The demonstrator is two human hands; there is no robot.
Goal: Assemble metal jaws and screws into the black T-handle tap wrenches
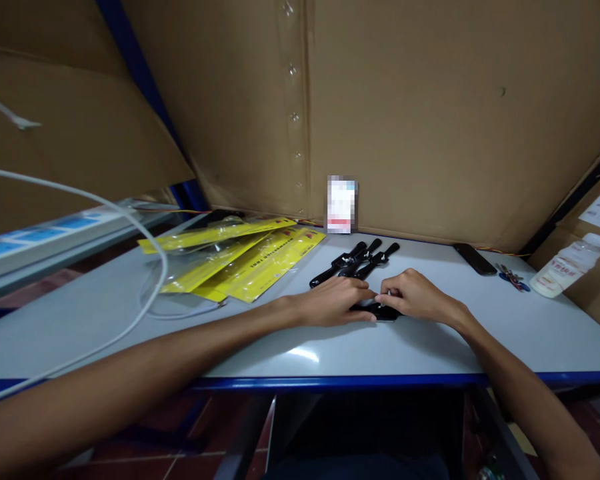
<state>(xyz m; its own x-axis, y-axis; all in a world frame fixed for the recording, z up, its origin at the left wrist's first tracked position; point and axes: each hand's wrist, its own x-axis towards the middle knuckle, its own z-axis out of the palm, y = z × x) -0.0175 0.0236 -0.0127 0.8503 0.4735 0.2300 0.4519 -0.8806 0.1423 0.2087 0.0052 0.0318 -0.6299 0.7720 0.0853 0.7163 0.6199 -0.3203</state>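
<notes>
A black spokeshave (387,314) lies on the table in front of me, mostly covered by my hands. My left hand (333,301) is closed over its left handle, with the thumb along the near side. Bent fingers of my right hand (414,295) pinch at the middle of the same tool; the exact part between them is hidden. Just beyond my hands lie several more black spokeshaves (359,261) side by side, slanted, with bright screws at their middles.
Yellow blister packs (275,267) lie fanned out on the left, near a white cable (166,267). Against the cardboard wall (405,133) stands a blurred upright card or screen (342,205). A phone (475,259), keys (512,277) and a white bottle (563,270) are at right.
</notes>
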